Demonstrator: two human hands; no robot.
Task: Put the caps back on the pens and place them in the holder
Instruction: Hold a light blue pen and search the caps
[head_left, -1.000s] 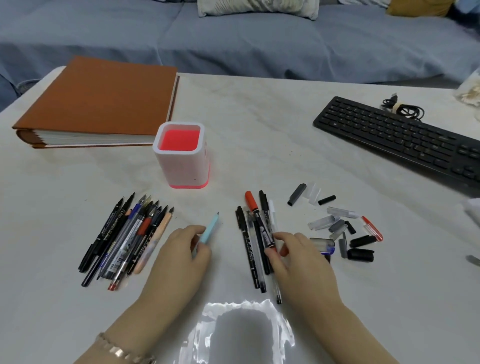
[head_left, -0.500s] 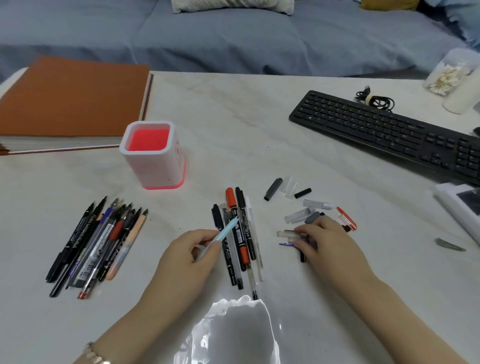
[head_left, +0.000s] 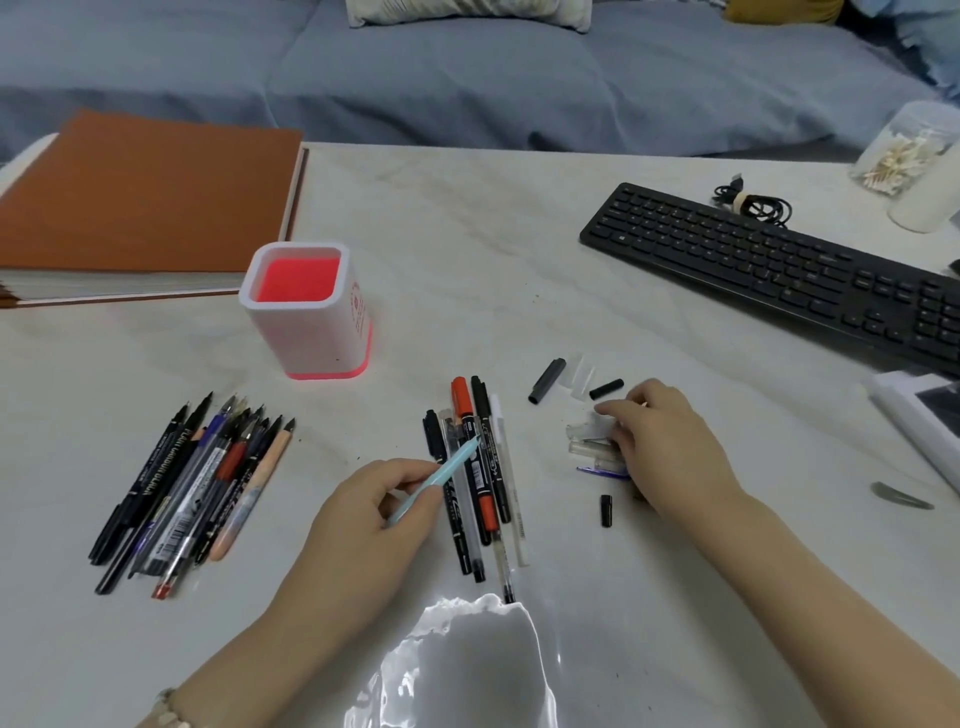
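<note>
My left hand (head_left: 374, 514) grips a light blue pen (head_left: 451, 466), its uncapped tip pointing up and right over a row of capped pens (head_left: 480, 478). My right hand (head_left: 667, 447) lies over the scattered loose caps (head_left: 589, 441), fingertips among the clear ones; whether it pinches one is hidden. A dark grey cap (head_left: 546, 380), a short black cap (head_left: 605, 389) and another black cap (head_left: 605, 510) lie around it. Several uncapped pens (head_left: 202, 488) sit in a bundle at the left. The white holder (head_left: 306, 332) with a red inside stands behind them, with nothing in it.
An orange-covered album (head_left: 140, 202) lies at the back left. A black keyboard (head_left: 769, 270) with a coiled cable (head_left: 753, 202) lies at the right, a clear jar (head_left: 914, 156) behind it. A white box edge (head_left: 914, 431) and a shiny plastic bag (head_left: 467, 665) are near me.
My right hand has moved right from the capped pens to the loose caps and further up among them. My left hand swung the blue pen rightward over the capped row.
</note>
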